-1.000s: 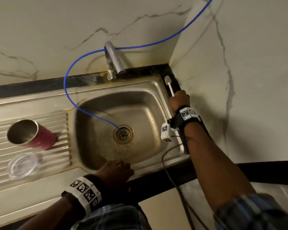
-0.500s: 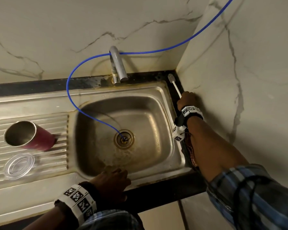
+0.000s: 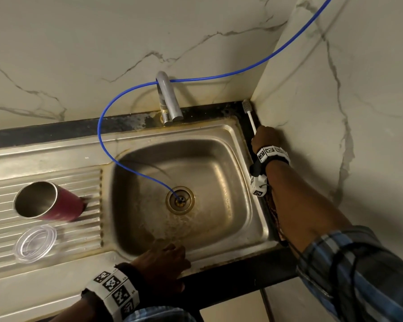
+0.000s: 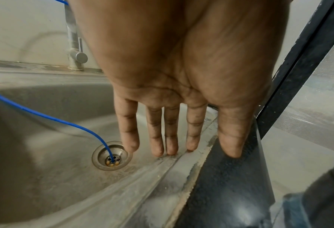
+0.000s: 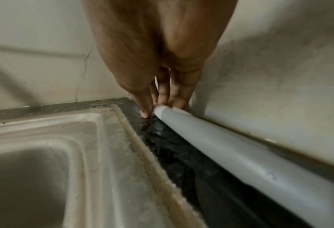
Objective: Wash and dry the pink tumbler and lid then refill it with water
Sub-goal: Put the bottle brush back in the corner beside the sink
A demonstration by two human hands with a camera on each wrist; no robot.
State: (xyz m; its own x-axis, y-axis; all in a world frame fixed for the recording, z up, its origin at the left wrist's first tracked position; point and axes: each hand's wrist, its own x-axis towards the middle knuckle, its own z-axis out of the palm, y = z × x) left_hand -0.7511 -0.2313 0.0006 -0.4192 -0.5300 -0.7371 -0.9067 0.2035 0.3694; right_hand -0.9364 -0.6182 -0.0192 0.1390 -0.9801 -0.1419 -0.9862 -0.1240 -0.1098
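Your left hand [image 3: 163, 263] rests at the near rim of the steel sink [image 3: 221, 133], fingers [image 4: 170, 132] straight and loosely spread, the tips touching the rim and the thumb lying over the dark edge of the counter [image 3: 230, 275]; its grip is wide and holds nothing. Both wrists carry white bands printed with black square code patterns; no words can be read on them. Left of the basin, on the ribbed draining board [image 3: 84, 231], the clear lid [image 3: 35, 243] lies flat nearest you, and just beyond it the pink tumbler [image 3: 51, 202] lies on its side, its open steel mouth turned toward you; the two sit close together but apart. In the basin, a thin blue tube [image 3: 116, 159] runs into the drain [image 3: 180, 200], curves up past the tap [image 3: 169, 101], crosses its neck and climbs away along the marble wall at upper right. Your right arm, in a blue checked sleeve, stretches along the narrow black counter strip between the sink and the side wall. There your right hand [image 3: 265, 140], fingers pointing down, pinches a white-handled brush [image 3: 250, 117] with a narrow grip, thumb and fingertips closed at the thin end of its thick handle [image 5: 240, 154]. The brush lies along the wall, its bristled head in the far corner.
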